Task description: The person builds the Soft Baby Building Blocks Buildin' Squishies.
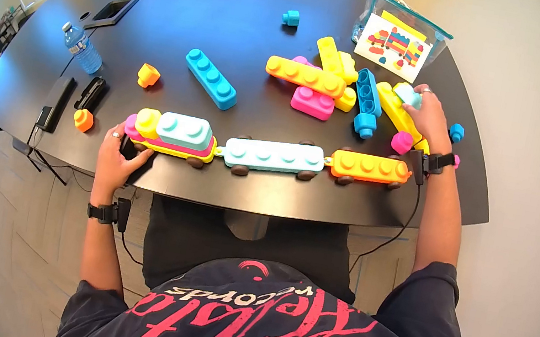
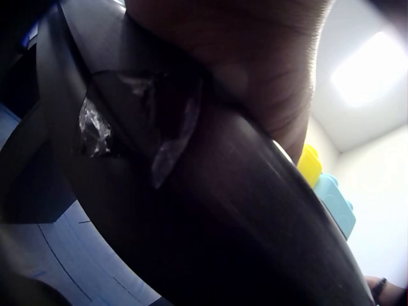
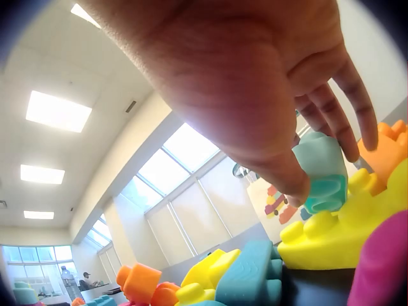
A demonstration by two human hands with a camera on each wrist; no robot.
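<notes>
Three wheeled cars form a joined toy train at the edge of the dark table (image 1: pixel 167 13), and I have my right hand (image 1: pixel 431 116) up and to the right of it. That hand pinches a small pale blue block (image 1: pixel 407 94) between thumb and fingers, its sides smooth and rounded, its lower part a deeper teal in the right wrist view. Just beside the pinch lies a long yellow block (image 1: pixel 396 110) with round studs; whether the two are joined I can't tell from here. Nearer to me than the grip sits the orange car (image 1: pixel 371 166), a single row of studs along its top and dark brown wheels below. Left of that is the pale blue car (image 1: pixel 274 156), long and studded too, and farthest from the grip is the front car (image 1: pixel 176 145), with a yellow base, a pink layer, and yellow and pale blue blocks on top. My left hand (image 1: pixel 118 162) is at its pink end, thumb spread from the fingers, but the fingertips are hidden, so I can't tell whether it grips. Left of my pinch I see a blue block (image 1: pixel 368 92), a jumbled yellow, orange and pink pile (image 1: pixel 306 76), and farther off a single blue block (image 1: pixel 210 78). Beyond the grip stands a picture card (image 1: pixel 392 48).
</notes>
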